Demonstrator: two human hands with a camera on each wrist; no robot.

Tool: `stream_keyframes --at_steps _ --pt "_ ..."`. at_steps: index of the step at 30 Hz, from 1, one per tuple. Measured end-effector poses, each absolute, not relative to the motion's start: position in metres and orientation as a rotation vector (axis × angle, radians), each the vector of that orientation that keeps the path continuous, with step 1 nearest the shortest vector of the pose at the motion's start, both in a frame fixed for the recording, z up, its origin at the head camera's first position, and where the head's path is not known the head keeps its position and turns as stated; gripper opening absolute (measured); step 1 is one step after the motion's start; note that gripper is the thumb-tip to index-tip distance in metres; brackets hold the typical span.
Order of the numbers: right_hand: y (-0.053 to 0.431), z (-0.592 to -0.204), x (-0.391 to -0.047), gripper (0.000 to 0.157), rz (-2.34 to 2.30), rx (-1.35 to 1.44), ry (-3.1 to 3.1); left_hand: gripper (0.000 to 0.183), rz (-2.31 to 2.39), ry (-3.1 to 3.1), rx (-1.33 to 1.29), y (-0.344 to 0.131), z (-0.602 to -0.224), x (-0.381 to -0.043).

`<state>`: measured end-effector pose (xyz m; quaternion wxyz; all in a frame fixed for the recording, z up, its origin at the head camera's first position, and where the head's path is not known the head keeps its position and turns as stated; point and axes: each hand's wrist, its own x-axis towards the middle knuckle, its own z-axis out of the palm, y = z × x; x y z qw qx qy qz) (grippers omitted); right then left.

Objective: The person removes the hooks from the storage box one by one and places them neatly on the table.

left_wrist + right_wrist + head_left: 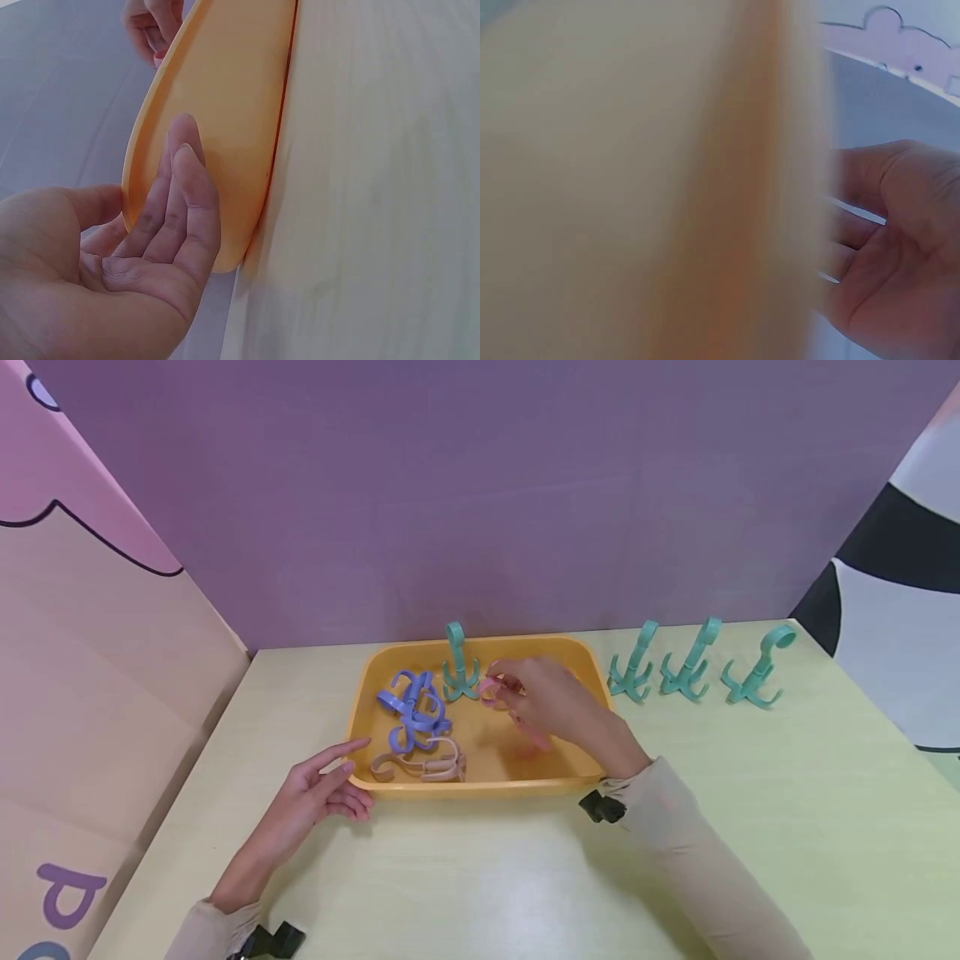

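In the head view my right hand point(551, 697) reaches over the yellow tray point(487, 787) and pinches a pink hanging hook point(491, 692), partly hidden behind the fingers and blurred. The right wrist view has the tray's blurred wall point(735, 225) covering most of the scene, with my hand's palm side beyond it. My left hand point(318, 785) rests at the tray's front left corner, its fingers loosely bent and thumb right at the rim, as the left wrist view shows. Inside the tray lie tangled blue hooks point(412, 714), beige hooks point(442, 767) and a green claw hook point(459, 668).
To the right of the tray, three green claw hooks lie in a row on the pale table point(480, 877): one close by point(633, 664), a middle hook point(690, 664) and a far hook point(756, 670). A purple panel point(480, 510) rises behind the table.
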<state>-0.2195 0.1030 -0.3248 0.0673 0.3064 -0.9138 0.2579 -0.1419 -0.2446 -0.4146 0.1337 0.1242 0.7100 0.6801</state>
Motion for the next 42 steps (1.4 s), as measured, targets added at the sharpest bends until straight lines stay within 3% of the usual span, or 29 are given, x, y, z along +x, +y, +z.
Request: stream_keyframes --at_steps 10,20,28,42 --pt "0.123 -0.318 -0.227 0.024 0.798 0.943 -2.668 0.052 1.968 2.061 0.354 -0.245 -0.416 -0.142" --pt "0.138 -0.296 -0.214 0.048 0.78 0.874 -2.898 0.051 1.972 2.063 0.361 -0.245 -0.417 -0.141" --pt "0.133 -0.296 -0.207 0.057 0.799 0.711 -2.954 0.052 1.963 2.064 0.349 -0.245 -0.418 -0.14" --pt "0.128 -0.332 -0.206 0.025 0.767 0.77 -2.575 0.051 1.964 2.065 0.364 -0.245 -0.419 -0.141"
